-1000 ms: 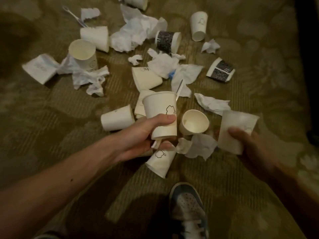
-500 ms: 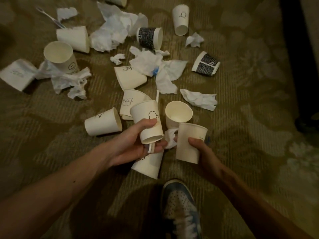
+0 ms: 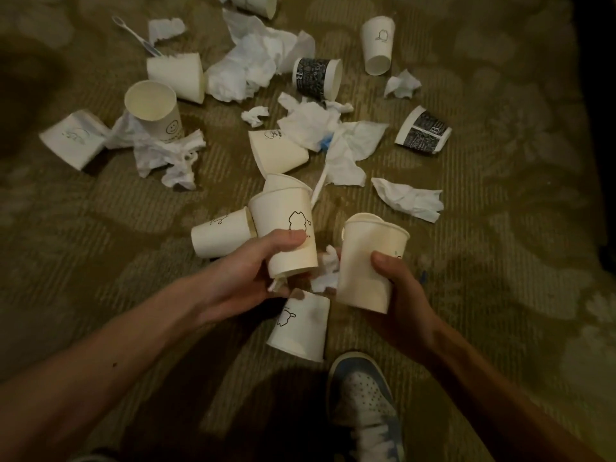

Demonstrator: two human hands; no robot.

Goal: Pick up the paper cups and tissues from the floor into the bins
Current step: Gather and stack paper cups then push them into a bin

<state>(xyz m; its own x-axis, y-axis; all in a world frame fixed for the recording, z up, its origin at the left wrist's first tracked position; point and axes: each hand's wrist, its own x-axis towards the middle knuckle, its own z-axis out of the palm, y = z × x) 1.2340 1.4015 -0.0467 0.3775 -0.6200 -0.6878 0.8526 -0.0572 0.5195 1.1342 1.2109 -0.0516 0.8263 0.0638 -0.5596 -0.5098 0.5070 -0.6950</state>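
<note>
My left hand (image 3: 256, 271) grips a white paper cup with a doodle (image 3: 283, 228), held upright above the carpet. Another white paper cup (image 3: 370, 261) is held in my right hand (image 3: 400, 291), its rim over a cup standing behind it. Crumpled tissue (image 3: 328, 268) lies between the two held cups. Below my hands a white cup (image 3: 301, 328) lies on its side. Several more white cups, such as one with a smiley (image 3: 156, 108), two black-patterned cups (image 3: 316, 76) (image 3: 423, 130) and tissues (image 3: 408, 198) (image 3: 253, 66) litter the floor beyond. No bin is in view.
The floor is olive patterned carpet (image 3: 500, 228). My shoe (image 3: 363, 401) stands at the bottom centre. A toothbrush (image 3: 136, 35) lies at the top left, and a white stick with a blue end (image 3: 321, 171) lies among the tissues.
My right hand has carried its cup leftward and down, over the upright cup near my left hand. The left hand keeps its cup in about the same place.
</note>
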